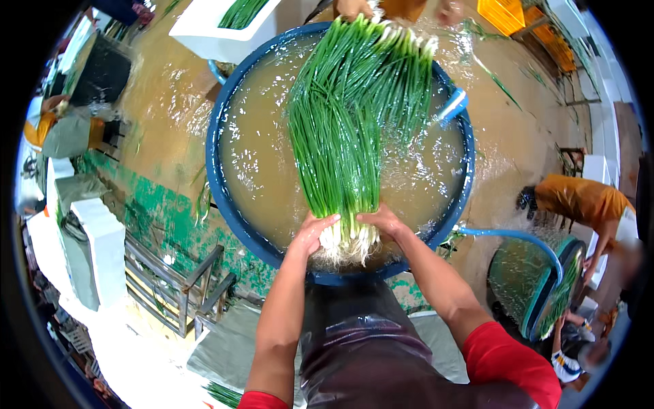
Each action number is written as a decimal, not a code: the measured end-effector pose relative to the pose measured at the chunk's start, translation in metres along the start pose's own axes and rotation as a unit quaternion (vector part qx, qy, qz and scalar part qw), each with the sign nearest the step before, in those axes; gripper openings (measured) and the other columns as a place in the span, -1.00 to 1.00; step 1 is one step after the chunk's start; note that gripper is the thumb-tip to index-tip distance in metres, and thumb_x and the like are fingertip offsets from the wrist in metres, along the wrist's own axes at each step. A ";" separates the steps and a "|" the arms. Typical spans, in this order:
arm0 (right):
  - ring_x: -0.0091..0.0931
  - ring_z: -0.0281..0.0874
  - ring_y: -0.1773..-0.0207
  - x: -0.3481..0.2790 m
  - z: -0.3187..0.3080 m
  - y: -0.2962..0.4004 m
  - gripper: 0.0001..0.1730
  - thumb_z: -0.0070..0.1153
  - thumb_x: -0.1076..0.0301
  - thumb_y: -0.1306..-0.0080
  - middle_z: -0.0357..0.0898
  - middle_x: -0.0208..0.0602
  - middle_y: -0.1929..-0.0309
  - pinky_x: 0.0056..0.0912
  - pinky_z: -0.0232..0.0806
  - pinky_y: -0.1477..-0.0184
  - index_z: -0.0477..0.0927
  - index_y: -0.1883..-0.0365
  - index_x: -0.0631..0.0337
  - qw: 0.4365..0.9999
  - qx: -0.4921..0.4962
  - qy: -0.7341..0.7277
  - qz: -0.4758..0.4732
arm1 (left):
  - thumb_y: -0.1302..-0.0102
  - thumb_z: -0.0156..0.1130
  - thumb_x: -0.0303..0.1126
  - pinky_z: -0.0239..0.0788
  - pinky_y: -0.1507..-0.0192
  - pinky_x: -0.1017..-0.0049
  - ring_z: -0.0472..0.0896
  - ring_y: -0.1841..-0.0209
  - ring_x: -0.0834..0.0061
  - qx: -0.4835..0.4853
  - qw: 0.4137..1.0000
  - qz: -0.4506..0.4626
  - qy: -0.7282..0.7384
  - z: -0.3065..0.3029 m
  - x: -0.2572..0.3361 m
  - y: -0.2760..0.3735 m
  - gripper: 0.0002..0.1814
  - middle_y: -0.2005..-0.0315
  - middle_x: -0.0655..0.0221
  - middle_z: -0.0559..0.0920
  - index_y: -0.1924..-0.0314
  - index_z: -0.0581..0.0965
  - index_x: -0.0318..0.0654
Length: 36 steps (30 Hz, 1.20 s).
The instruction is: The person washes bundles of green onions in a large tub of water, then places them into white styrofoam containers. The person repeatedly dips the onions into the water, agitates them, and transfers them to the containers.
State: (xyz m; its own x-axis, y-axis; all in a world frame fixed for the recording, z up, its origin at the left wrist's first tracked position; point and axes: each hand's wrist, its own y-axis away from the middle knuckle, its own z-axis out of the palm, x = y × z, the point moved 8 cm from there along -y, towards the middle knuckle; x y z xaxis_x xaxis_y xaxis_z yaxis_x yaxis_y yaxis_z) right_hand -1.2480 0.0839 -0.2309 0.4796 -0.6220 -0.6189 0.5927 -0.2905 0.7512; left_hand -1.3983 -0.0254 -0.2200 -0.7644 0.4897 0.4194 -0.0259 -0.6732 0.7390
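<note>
My left hand [308, 232] and my right hand [386, 221] grip a thick bunch of green onions [334, 158] from either side, just above its white roots. The roots point towards me, and the wet leaves stretch away over a round blue tub [215, 168] of murky water. At the far rim, a second bunch of green onions [403, 76] lies with its roots outward, and its leaves overlap mine. A co-worker's hand [352, 7] is at its root end. From the right rim, a blue-and-white pipe end [453, 105] points into the tub with water coming out.
A white foam box [204, 43] holding green onions stands beyond the tub at left. A blue hose [511, 233] runs right to another tub [529, 291], where co-workers handle green onions. Wooden frames [186, 296] stand at lower left. Wet floor [163, 102] surrounds the tub.
</note>
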 end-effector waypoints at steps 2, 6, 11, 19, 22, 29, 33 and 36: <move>-0.27 0.50 -0.29 0.042 -0.008 -0.018 -0.19 0.42 0.15 -0.24 0.49 -0.15 -0.34 -0.13 0.30 -0.38 0.39 -0.40 0.18 0.993 0.029 0.004 0.118 | -0.29 0.45 -0.36 0.59 -0.10 0.19 0.69 -0.04 0.24 0.041 0.997 -0.064 -0.005 -0.022 -0.020 -0.015 -0.39 -0.04 0.17 0.67 -0.30 0.44 -0.29; -0.26 0.62 -0.12 0.087 0.031 0.001 -0.35 0.37 0.16 -0.30 0.61 -0.15 -0.16 -0.09 0.51 -0.11 0.48 -0.31 0.13 0.980 -0.002 -0.166 0.111 | -0.29 0.46 -0.31 0.60 -0.06 0.26 0.70 0.04 0.27 0.078 0.977 -0.185 0.066 -0.030 -0.069 0.003 -0.37 -0.04 0.13 0.67 -0.30 0.47 -0.34; -0.24 0.70 0.01 0.084 0.069 0.042 -0.53 0.24 0.37 -0.39 0.65 -0.08 -0.04 -0.08 0.62 0.02 0.49 -0.24 0.25 0.934 -0.055 -0.328 0.134 | -0.24 0.48 -0.43 0.49 -0.18 0.27 0.61 -0.14 0.32 0.079 0.996 0.043 -0.015 -0.032 -0.046 0.048 -0.32 -0.10 0.19 0.63 -0.34 0.42 -0.28; -0.20 0.63 -0.15 0.028 0.193 0.135 -0.48 0.18 0.46 -0.41 0.60 -0.08 -0.16 0.03 0.51 -0.21 0.42 -0.32 0.30 0.942 -0.148 -0.273 0.129 | -0.17 0.48 -0.50 0.42 -0.16 0.41 0.59 -0.05 0.49 0.119 0.963 0.236 -0.053 -0.009 0.022 0.243 -0.39 -0.02 0.31 0.66 -0.22 0.48 -0.35; -0.21 0.62 -0.18 0.044 0.258 0.167 -0.49 0.17 0.47 -0.41 0.59 -0.08 -0.18 -0.01 0.51 -0.23 0.42 -0.32 0.31 0.942 -0.215 -0.217 0.140 | -0.16 0.46 -0.53 0.43 -0.14 0.43 0.60 -0.01 0.53 0.165 0.936 0.307 -0.045 -0.043 -0.008 0.322 -0.40 0.01 0.34 0.68 -0.21 0.49 -0.37; -0.26 0.63 -0.18 0.137 0.431 0.239 -0.51 0.17 0.46 -0.42 0.60 -0.09 -0.17 -0.09 0.53 -0.23 0.43 -0.29 0.32 0.915 -0.378 -0.002 0.143 | -0.15 0.53 -0.42 0.41 -0.17 0.39 0.57 -0.07 0.48 0.365 0.827 0.427 0.033 -0.132 -0.158 0.536 -0.33 -0.04 0.27 0.63 -0.23 0.44 -0.36; -0.31 0.64 -0.14 0.192 0.532 0.302 -0.52 0.18 0.56 -0.37 0.62 -0.13 -0.13 -0.13 0.55 -0.20 0.46 -0.26 0.31 0.882 -0.432 0.090 0.168 | -0.11 0.57 -0.35 0.38 -0.20 0.31 0.57 -0.10 0.36 0.497 0.739 0.455 0.007 -0.177 -0.255 0.643 -0.28 -0.05 0.16 0.60 -0.21 0.42 -0.41; -0.32 0.64 -0.12 0.221 0.602 0.354 -0.48 0.20 0.62 -0.34 0.61 -0.15 -0.13 -0.16 0.54 -0.18 0.44 -0.27 0.31 0.873 -0.435 0.150 0.163 | -0.06 0.60 -0.31 0.33 -0.24 0.33 0.54 -0.14 0.34 0.511 0.691 0.510 0.048 -0.186 -0.295 0.733 -0.21 -0.05 0.14 0.59 -0.24 0.40 -0.43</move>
State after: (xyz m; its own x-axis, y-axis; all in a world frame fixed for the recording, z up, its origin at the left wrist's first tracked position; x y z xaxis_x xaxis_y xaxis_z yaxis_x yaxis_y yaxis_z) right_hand -1.3219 -0.5942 0.0370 0.7854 -0.3115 -0.5349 0.5969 0.6099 0.5213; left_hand -1.3113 -0.7663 0.0994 -0.0906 -0.0231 0.9956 0.9878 0.1250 0.0928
